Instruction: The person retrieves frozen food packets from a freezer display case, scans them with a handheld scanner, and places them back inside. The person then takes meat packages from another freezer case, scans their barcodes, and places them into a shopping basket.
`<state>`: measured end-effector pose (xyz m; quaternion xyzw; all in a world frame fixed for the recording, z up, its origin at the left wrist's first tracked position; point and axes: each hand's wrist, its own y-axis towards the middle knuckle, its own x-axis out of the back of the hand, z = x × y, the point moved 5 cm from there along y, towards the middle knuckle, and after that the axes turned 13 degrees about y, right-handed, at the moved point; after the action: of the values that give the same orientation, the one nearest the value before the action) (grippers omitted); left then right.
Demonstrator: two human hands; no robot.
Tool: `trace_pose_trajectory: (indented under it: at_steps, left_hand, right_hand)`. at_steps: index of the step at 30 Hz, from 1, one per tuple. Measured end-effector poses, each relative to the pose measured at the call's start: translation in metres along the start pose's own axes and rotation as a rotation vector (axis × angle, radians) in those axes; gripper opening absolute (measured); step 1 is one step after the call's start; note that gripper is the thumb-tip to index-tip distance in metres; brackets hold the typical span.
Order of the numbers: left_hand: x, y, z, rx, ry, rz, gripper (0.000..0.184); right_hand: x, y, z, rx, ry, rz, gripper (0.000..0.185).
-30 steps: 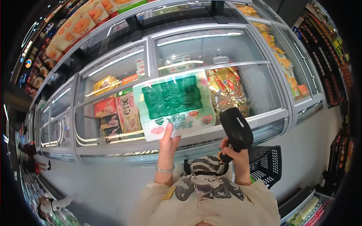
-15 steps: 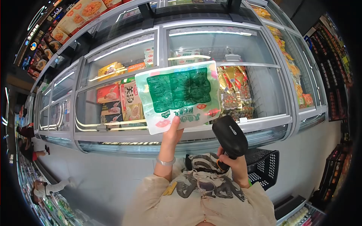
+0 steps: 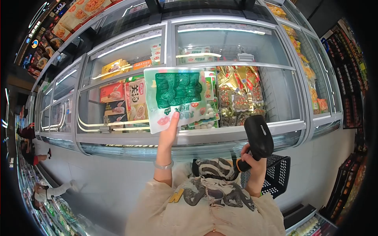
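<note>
"Head view first: what could slip?"
"The green-and-white packet (image 3: 176,91), held up over the freezer (image 3: 220,137). The left hand (image 3: 168,133) pinches only its lower edge, thumb on the face, fingers hidden behind. If the film is slick, it could drop onto the bags of white balls (image 3: 208,117) below."
"Could the other hand catch it?"
"Hardly. The right hand (image 3: 254,165) is curled closed around the handle of a black pistol-shaped device (image 3: 258,136) (so one hand does all the carrying). Swung carelessly, that device could knock the freezer's front rim."
"What else is around?"
"Gold packets (image 3: 236,78) lie in the freezer to the right; at left, red packaging (image 3: 112,92) sits under glass, which bars a straight reach. The raised packet hides some stock behind it. A black basket (image 3: 280,173) stands beside the right forearm; a sideways step could catch it."
</note>
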<state>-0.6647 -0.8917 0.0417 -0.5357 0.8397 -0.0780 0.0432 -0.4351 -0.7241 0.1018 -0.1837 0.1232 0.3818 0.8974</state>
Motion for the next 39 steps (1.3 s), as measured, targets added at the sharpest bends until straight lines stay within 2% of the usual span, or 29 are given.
trace_pose_trajectory:
  at_steps: [1, 4, 6, 8, 10, 13, 16, 19, 21, 22, 24, 25, 26, 27, 28, 29, 31, 34, 36, 37, 38, 39]
  left_hand:
    - [0.003, 0.011, -0.006, -0.051, 0.196, 0.090, 0.031]
    - [-0.025, 0.048, -0.022, -0.345, 0.258, 0.291, 0.034]
    - [-0.053, 0.067, -0.021, -0.541, 0.584, 0.425, 0.041]
    - [-0.075, 0.091, 0.026, -0.295, 0.892, 0.677, 0.044]
    - [-0.097, 0.115, 0.083, -0.244, 1.190, 0.799, 0.043]
    - [-0.128, 0.122, 0.122, -0.177, 1.513, 0.942, 0.052]
    - [-0.142, 0.122, 0.169, -0.144, 1.737, 0.842, 0.054]
    - [-0.153, 0.114, 0.177, 0.126, 1.981, 0.669, 0.057]
    - [-0.155, 0.116, 0.203, 0.124, 2.012, 0.604, 0.059]
    - [-0.156, 0.117, 0.211, 0.090, 2.094, 0.585, 0.054]
    - [-0.150, 0.118, 0.214, 0.082, 1.944, 0.647, 0.044]
    - [-0.145, 0.118, 0.223, 0.036, 1.858, 0.673, 0.039]
    - [-0.142, 0.119, 0.236, 0.084, 1.670, 0.796, 0.057]
    - [-0.142, 0.121, 0.257, -0.164, 1.569, 0.750, 0.041]
    - [-0.135, 0.113, 0.209, -0.177, 1.429, 0.791, 0.025]
    - [-0.132, 0.111, 0.196, -0.151, 1.417, 0.828, 0.018]
    - [-0.145, 0.123, 0.202, -0.062, 1.420, 1.039, 0.023]
    - [-0.142, 0.142, 0.146, -0.217, 1.356, 0.761, 0.023]
    - [-0.143, 0.166, 0.115, -0.461, 1.346, 0.469, 0.023]
    - [-0.132, 0.166, 0.069, -0.355, 1.275, 0.474, 0.019]
    - [-0.127, 0.175, 0.053, -0.529, 1.128, 0.292, 0.017]
    - [-0.121, 0.183, 0.040, -0.576, 1.189, 0.158, 0.013]
  right_hand:
    - [0.006, 0.002, 0.001, 0.006, 0.020, -0.029, 0.042]
    - [0.024, 0.007, -0.009, -0.030, 0.135, -0.134, 0.047]
    - [0.028, 0.014, -0.013, -0.054, 0.174, -0.192, 0.048]
    - [0.027, 0.016, -0.009, -0.047, 0.187, -0.217, 0.049]
    - [0.027, 0.017, -0.004, -0.033, 0.187, -0.257, 0.048]
    - [0.035, 0.020, -0.002, -0.020, 0.252, -0.254, 0.048]
    - [0.045, 0.025, -0.005, -0.005, 0.257, -0.293, 0.048]
    - [0.047, 0.033, -0.001, -0.008, 0.206, -0.368, 0.047]
    - [0.049, 0.041, -0.003, -0.024, 0.215, -0.330, 0.047]
    - [0.047, 0.045, -0.003, -0.013, 0.258, -0.314, 0.048]
    - [0.053, 0.054, -0.012, -0.038, 0.273, -0.310, 0.049]
    - [0.052, 0.060, -0.013, -0.048, 0.256, -0.238, 0.045]
    - [0.052, 0.064, -0.016, -0.022, 0.269, -0.222, 0.045]
    - [0.050, 0.066, -0.018, -0.020, 0.269, -0.210, 0.044]
    - [0.046, 0.069, -0.019, -0.014, 0.270, -0.202, 0.044]
    - [0.039, 0.071, -0.017, -0.021, 0.241, -0.207, 0.045]
    - [0.031, 0.074, -0.017, -0.033, 0.202, -0.214, 0.046]
    - [0.032, 0.079, -0.025, -0.079, 0.206, -0.130, 0.045]
    - [0.026, 0.080, -0.023, -0.102, 0.243, -0.059, 0.043]
    - [0.026, 0.079, -0.022, -0.076, 0.270, -0.022, 0.042]
    - [0.032, 0.076, -0.026, -0.087, 0.317, -0.093, 0.041]
    - [0.024, 0.072, -0.016, -0.096, 0.340, -0.047, 0.047]
